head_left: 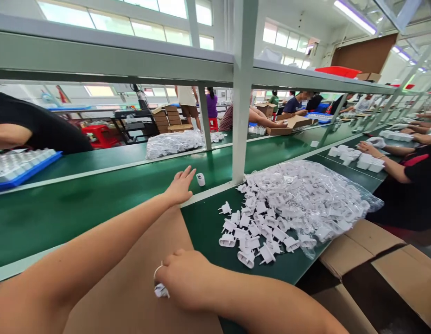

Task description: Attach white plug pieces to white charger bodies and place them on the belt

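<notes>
My left hand (180,187) reaches over the near edge of the green conveyor belt, its fingers stretched out and nothing visible in them. Just beyond its fingertips, on the belt, stands a small white plug housing (200,179) with a dark opening at its top. Lower down, my right hand (186,278) is closed over a brown cardboard sheet (132,283). A white plug piece (161,291) shows under its curled fingers, mostly hidden by the hand. To the right, loose white plug pieces (250,232) with pins lie heaped on the green table.
Plug pieces spill from a clear plastic bag (306,199). An open cardboard box (371,278) is at lower right. A white post (242,102) rises beside the belt under a shelf (132,55). Across the belt are a bag (175,143) and blue tray (28,171). Co-workers sit nearby.
</notes>
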The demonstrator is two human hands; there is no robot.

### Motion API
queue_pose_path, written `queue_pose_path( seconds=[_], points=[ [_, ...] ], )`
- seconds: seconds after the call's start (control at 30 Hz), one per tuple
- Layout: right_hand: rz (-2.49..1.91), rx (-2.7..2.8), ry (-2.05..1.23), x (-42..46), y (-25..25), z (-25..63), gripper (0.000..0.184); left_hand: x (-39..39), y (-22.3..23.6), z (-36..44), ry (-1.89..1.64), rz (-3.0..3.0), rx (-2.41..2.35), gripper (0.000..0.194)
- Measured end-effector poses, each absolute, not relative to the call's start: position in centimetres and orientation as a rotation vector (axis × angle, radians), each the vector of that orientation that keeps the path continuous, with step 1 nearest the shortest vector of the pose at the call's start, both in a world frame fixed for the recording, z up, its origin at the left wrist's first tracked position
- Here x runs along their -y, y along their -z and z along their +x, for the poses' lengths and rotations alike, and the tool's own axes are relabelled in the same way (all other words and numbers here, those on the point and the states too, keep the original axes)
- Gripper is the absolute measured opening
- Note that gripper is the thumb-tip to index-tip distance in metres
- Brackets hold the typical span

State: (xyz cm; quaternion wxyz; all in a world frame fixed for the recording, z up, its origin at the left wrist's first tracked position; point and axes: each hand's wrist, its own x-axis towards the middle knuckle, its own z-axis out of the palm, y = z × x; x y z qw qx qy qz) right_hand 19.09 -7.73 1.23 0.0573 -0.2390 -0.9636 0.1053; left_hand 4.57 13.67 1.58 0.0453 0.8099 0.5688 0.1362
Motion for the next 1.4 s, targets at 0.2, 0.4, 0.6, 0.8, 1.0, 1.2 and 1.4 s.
queue_pose_path(
  seconds=[0.2, 0.4, 0.6, 0.8, 1.0, 1.2, 1.4],
  points=[
    [-0.707, 2.942, -0.336, 7.6, -1.4, 19.1, 0.021, -19.2, -2.4, 4.3, 0.029, 2.484, -1.526, 0.089],
    [-0.691, 2.927, -0.356, 7.5, -1.5, 19.2, 0.016, -20.8, -1.6, 2.9, -0.143, 2.504, -1.537, 0.048],
    [-0.76, 2.928, -0.334, 7.1, -2.4, 19.6, 0.016, -13.6, -2.4, 1.3, -0.519, 2.462, -1.584, 0.045],
    [-1.143, 2.449, -0.318, 5.4, -2.7, 20.5, 0.025, -1.2, -1.8, -0.3, -0.903, 2.052, -1.553, 0.043],
    [-1.005, 1.977, -0.447, 3.9, -2.3, 20.8, 0.03, 7.0, 0.9, 0.0, -0.999, 1.75, -1.426, 0.038],
    [-0.92, 2.107, -0.638, 4.2, -1.8, 20.8, 0.026, 8.3, 2.3, 0.5, -0.988, 1.656, -1.303, 0.054],
    [-0.983, 1.942, -1.165, 4.6, -2.4, 20.2, 0.025, 7.8, 2.0, -0.1, -0.968, 1.714, -1.25, 0.031]
  ],
)
